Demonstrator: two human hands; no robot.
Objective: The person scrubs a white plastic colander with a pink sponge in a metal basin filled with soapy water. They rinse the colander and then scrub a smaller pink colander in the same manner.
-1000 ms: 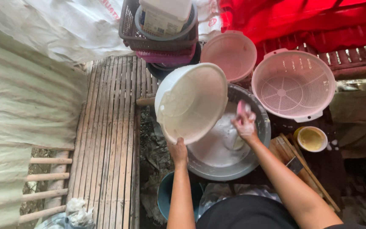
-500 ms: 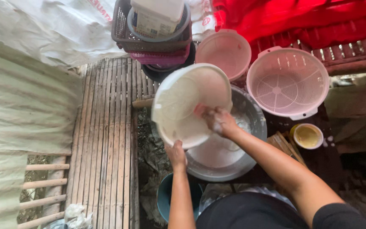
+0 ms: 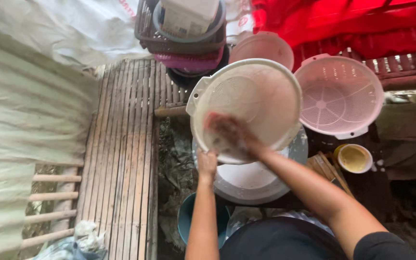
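The left hand [image 3: 207, 161] grips the lower rim of a white plastic colander [image 3: 256, 98], holding it tilted over a metal basin [image 3: 266, 185] of soapy water. The right hand [image 3: 229, 135] presses inside the colander, blurred, so I cannot tell whether its fingers are closed on anything. A pink colander [image 3: 340, 96] sits just right, a small yellow bowl [image 3: 354, 158] below it.

Pink colander [image 3: 339, 96]: round, perforated, right of centre.
Pink basin [image 3: 261, 46]: behind, partly hidden.
Stacked baskets [image 3: 184, 41]: dark and purple, at top.
Yellow cup [image 3: 354, 158]: small, right.
Bamboo slats [image 3: 123, 149]: left platform.
Red cloth [image 3: 343, 19]: upper right.
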